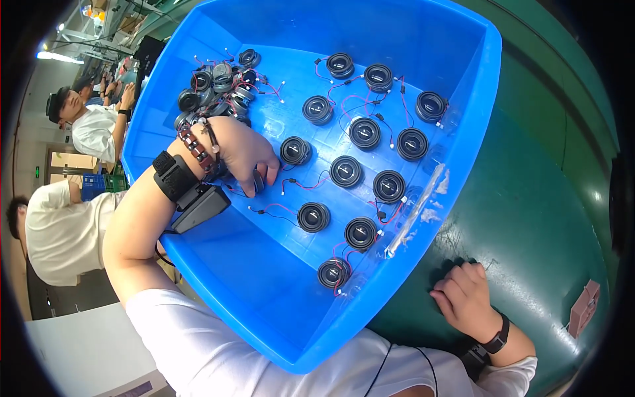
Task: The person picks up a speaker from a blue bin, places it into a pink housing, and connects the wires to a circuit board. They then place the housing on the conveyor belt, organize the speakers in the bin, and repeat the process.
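— Where's it looking from?
— From the person's head, tipped steeply down over the blue tub [456,86], close enough that it fills the middle of the frame.
— Wide lens?
— Fisheye: the tub's straight walls bow, and the corners go black.
— Which way is it turned?
— Upright, unmirrored. The left hand [246,153] sits centre-left, the right hand [465,298] lower right on the green counter [536,198]. Seated workers show at the left edge.
— Any second view?
— Only this one.

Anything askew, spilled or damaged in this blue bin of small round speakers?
Mostly orderly: the speakers lie spread singly across the blue bin, except a tangled heap at its far left corner. Torn clear tape peels along the right wall. The left hand touches one speaker; the right hand rests on the green table.
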Tool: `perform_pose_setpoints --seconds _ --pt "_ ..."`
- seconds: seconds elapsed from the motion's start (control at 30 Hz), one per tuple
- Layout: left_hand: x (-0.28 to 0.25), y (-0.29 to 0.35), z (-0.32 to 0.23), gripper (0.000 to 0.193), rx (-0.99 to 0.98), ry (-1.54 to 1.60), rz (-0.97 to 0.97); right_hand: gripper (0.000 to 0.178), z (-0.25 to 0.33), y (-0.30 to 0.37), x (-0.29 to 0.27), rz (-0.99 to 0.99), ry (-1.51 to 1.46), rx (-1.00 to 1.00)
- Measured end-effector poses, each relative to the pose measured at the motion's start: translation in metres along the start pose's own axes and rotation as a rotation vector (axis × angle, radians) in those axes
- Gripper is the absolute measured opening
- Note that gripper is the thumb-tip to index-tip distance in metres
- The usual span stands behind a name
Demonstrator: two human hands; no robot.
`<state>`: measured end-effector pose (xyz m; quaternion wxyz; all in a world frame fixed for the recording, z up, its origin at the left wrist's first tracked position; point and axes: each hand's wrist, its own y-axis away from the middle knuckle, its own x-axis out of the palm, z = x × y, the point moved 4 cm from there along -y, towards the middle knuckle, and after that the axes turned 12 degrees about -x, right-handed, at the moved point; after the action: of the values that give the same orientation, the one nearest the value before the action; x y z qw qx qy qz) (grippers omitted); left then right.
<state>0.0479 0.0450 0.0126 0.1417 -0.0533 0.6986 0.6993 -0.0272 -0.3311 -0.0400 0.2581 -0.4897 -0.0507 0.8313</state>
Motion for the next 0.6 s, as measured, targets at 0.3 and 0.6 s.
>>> perform_pose_setpoints --seconds 0.3,0.6 --pt "-0.005 0.009 -0.001 0.038 0.092 0.032 -0.05 0.02 0.001 -0.002 -0.002 0.005 -0.016 0.004" --pt "-0.051 0.056 0.044 0.024 -0.281 0.334 -0.685 0.017 0.004 -0.001 -0.004 0.043 0.013 0.013"
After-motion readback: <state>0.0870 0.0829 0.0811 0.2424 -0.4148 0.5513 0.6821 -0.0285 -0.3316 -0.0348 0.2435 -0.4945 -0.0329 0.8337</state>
